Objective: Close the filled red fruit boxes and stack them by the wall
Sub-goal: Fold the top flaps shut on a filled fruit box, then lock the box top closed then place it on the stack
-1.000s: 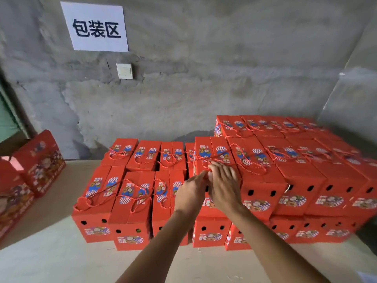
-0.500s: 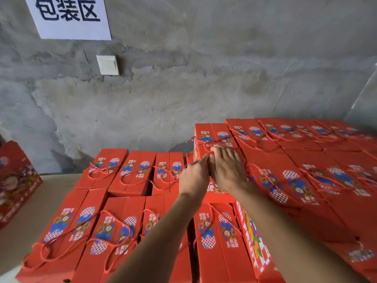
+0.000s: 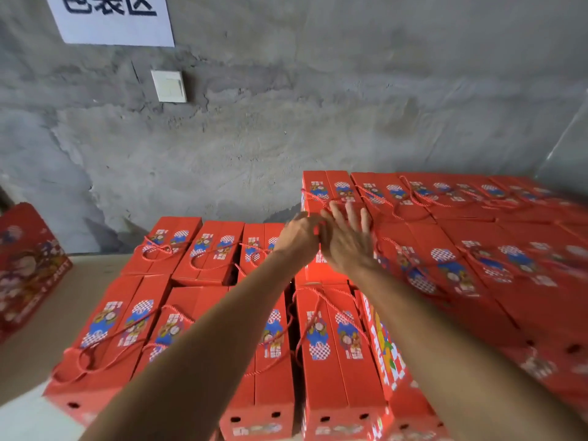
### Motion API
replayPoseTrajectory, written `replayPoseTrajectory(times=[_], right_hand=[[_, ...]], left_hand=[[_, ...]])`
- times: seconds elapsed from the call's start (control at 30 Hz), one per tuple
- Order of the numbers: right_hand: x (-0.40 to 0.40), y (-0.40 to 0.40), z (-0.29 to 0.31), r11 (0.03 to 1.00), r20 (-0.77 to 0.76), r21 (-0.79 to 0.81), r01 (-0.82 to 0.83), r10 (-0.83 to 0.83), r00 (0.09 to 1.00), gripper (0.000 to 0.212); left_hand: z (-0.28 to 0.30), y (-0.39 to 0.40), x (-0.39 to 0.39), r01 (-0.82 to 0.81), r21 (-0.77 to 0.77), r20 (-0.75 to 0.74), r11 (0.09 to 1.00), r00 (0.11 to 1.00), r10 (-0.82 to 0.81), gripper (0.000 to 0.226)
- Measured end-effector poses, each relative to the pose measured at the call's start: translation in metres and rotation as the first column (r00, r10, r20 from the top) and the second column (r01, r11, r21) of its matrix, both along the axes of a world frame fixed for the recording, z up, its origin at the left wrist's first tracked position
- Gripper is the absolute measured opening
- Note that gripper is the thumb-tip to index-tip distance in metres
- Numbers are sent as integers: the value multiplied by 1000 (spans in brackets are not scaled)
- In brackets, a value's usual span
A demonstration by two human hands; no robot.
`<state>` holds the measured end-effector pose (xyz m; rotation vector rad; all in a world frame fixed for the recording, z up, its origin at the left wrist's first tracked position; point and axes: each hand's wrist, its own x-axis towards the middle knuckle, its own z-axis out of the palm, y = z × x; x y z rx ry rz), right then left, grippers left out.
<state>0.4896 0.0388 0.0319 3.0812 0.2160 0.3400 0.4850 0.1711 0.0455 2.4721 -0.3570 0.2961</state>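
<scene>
Closed red fruit boxes with rope handles are stacked against the grey wall (image 3: pixel 318 116). A low layer (image 3: pixel 203 316) lies left and in front, and a higher layer (image 3: pixel 461 265) lies to the right. Both hands are on the red fruit box (image 3: pixel 334 187) at the higher layer's left end, close to the wall. My right hand (image 3: pixel 346 240) lies flat on its lid with fingers straight and spread. My left hand (image 3: pixel 299 237) is against the box's left top edge with fingers curled round it. The hands hide much of the lid.
A red printed carton (image 3: pixel 28 265) leans at the far left on the pale floor (image 3: pixel 57 313). On the wall are a white paper sign (image 3: pixel 114 23) and a white switch (image 3: pixel 168 86). The low layer of boxes fills the space below my forearms.
The view has moved closer and lower over the stack. Both hands stay on the same box near the wall; my right hand's fingers have spread out on the lid.
</scene>
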Motion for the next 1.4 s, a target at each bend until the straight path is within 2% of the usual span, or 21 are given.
replayPoseTrajectory(times=[0.07, 0.13, 0.2, 0.33, 0.47, 0.67, 0.77, 0.83, 1.03, 1.17, 1.4], right_hand=[[-53, 12, -1, 981, 85, 184, -54, 39, 996, 59], [-116, 29, -3, 885, 200, 441, -149, 65, 978, 48], [-179, 49, -12, 788, 289, 562, -251, 97, 952, 38], [-276, 99, -35, 643, 319, 658, -393, 235, 918, 35], [-342, 171, -50, 510, 266, 748, -425, 357, 896, 40], [-403, 304, -50, 449, 132, 785, -428, 553, 823, 49], [-419, 376, -46, 455, 101, 767, -453, 612, 785, 50], [-425, 429, -45, 464, 95, 753, -467, 626, 774, 49], [-405, 561, -50, 499, 34, 786, -366, 556, 831, 47], [-386, 631, -60, 527, -3, 781, -335, 540, 842, 46], [-342, 746, -97, 557, -267, 824, -104, 543, 796, 52]], left_hand=[[6, 15, -42, 28, -6, 48, 1000, 998, -28, 47], [3, 36, -102, 78, -78, 138, 994, 988, -67, 42], [-9, 59, -171, 91, -169, 184, 981, 981, -59, 35], [-40, 111, -296, -43, -286, 52, 957, 997, 60, 31], [-65, 177, -400, -273, -411, -54, 870, 960, 276, 25], [-68, 301, -489, -482, -423, -90, 767, 865, 494, 22], [-63, 372, -504, -516, -451, -101, 728, 840, 533, 23], [-61, 425, -504, -500, -460, -72, 734, 845, 530, 26], [-55, 571, -456, -443, -399, -70, 803, 888, 455, 28], [-59, 640, -423, -513, -408, -107, 755, 848, 518, 28], [-80, 744, -365, -568, -266, -94, 779, 819, 566, 36]])
